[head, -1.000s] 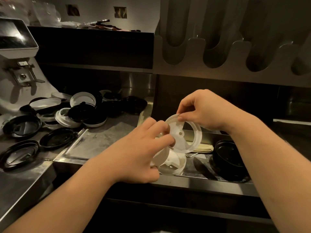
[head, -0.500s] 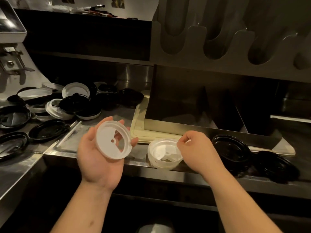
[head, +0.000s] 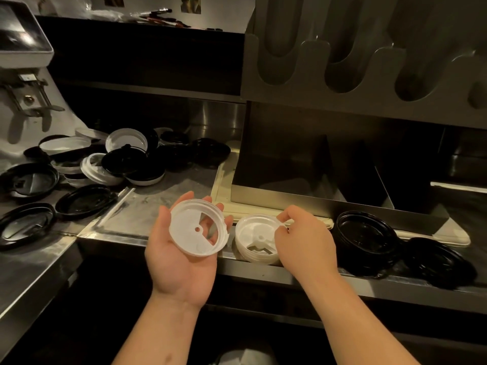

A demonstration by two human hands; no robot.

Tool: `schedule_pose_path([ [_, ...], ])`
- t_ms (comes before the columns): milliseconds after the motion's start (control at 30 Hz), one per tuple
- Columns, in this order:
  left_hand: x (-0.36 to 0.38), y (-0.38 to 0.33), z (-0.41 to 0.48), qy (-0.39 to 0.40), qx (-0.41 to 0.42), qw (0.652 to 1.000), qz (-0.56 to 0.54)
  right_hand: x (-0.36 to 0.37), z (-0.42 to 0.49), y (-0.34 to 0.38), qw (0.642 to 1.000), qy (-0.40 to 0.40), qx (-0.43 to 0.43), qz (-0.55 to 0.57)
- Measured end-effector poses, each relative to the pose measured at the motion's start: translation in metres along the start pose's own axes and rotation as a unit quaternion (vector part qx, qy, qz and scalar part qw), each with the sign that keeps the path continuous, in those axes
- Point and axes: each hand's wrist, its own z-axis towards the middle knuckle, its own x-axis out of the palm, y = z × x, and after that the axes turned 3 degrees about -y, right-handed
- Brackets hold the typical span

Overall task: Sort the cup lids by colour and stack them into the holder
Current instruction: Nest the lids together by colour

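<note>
Bare forearms (head: 158, 335) end in a bare left hand (head: 179, 259) and right hand (head: 308, 243).

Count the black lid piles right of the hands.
2: near pile beside the right hand, which pinches the white stack; far pile further right. Lids underneath may be hidden.

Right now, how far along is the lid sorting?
Early. Done: a small white stack and a black stack sit on the counter edge. In hand: the left hand cradles a white lid, the right hand pinches the white stack's rim. Left: the mixed pile at far left lies unsorted, and no lids show in the holder.
</note>
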Motion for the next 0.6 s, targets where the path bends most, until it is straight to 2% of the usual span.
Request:
schedule_pose_path([
  [200,0.009,-0.008,-0.002,0.023,-0.031,0.999,0.009,-0.005,0.002,-0.004,0.999,-0.018,-0.039,-0.033],
  [333,0.021,-0.021,-0.009,0.045,-0.072,0.995,0.044,-0.031,0.002,0.001,0.993,-0.047,-0.095,0.045],
  [467,0.040,-0.031,-0.013,0.112,-0.129,0.977,0.128,-0.056,0.008,0.029,0.972,0.024,-0.154,0.174],
  [533,0.047,-0.032,-0.010,0.151,-0.158,0.962,0.166,-0.062,0.014,0.040,0.966,0.076,-0.164,0.186],
  [600,0.050,-0.032,-0.006,0.167,-0.171,0.950,0.200,-0.062,0.018,0.044,0.964,0.089,-0.177,0.176],
])
